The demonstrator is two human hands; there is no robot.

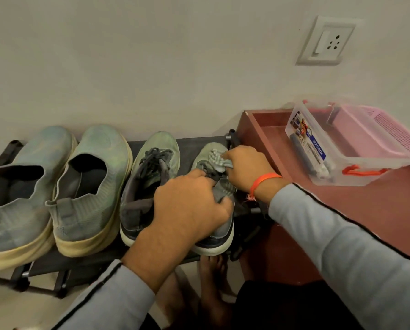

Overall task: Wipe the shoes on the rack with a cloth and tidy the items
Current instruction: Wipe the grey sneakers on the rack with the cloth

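Several shoes stand in a row on a dark low rack (194, 140). Two pale blue-green slip-ons (20, 184) (92, 184) are on the left, and a grey-green lace-up shoe (149, 177) stands beside them. My left hand (189, 206) grips the rightmost lace-up shoe (210, 152) over its opening and heel. My right hand (246, 167) pinches a small grey-white cloth (217, 160) against that shoe's tongue and laces. Much of the shoe is hidden under my hands.
A reddish-brown cabinet top (377, 201) adjoins the rack on the right, carrying a clear plastic box with an orange latch (327, 148) and a pink basket (375, 132). A wall socket (327, 41) is above. My bare feet (211, 282) stand below the rack's front edge.
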